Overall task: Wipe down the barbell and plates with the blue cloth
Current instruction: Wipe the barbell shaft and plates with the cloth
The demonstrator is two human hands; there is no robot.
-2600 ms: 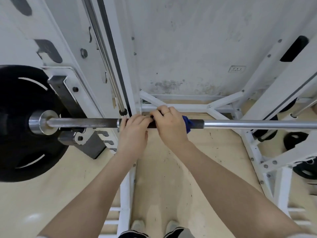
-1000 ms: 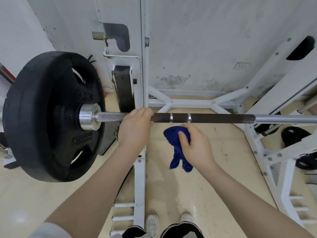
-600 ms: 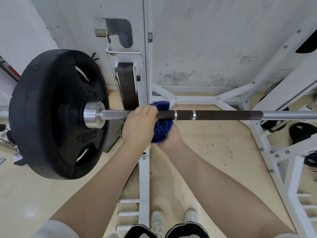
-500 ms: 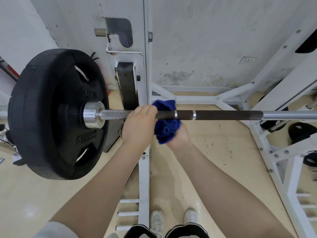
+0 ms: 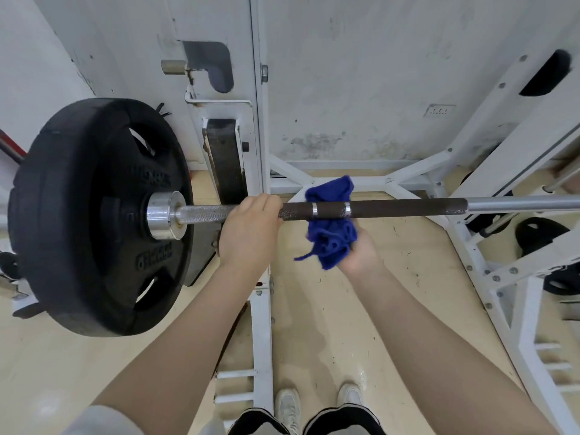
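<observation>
Head view, looking down past both forearms: the long steel barbell point(image 5: 392, 208) with its dark knurled centre runs level across the white steel rack point(image 5: 260, 127), and the crumpled blue cloth point(image 5: 329, 233) is bunched around and under the shaft at the two bright rings. Half a second ago that cloth sat tight against the left hand; now it lies further along the dark section toward the person's right, well apart from that hand, so a stroke has been carried outward. A second ago the cloth hung below the shaft, off the metal altogether, which means contact was made and a pass begun within this short span.

The right hand point(image 5: 357, 249) cups the cloth from beneath, palm up, fingers curled into the folds and mostly hidden by fabric, so how far they reach around the shaft cannot be told. The left hand point(image 5: 248, 233) is wrapped over the shaft near the bright collar, fingers curled round it, in the same place as in the three views of the last second, bracing.

My reading is that the wipe of the dark grip is under way but young: the plain silver length to the right looks unreached in this pass, and the round black rubber weight plate point(image 5: 94, 215) on the left sleeve is touched by neither hand nor cloth
</observation>
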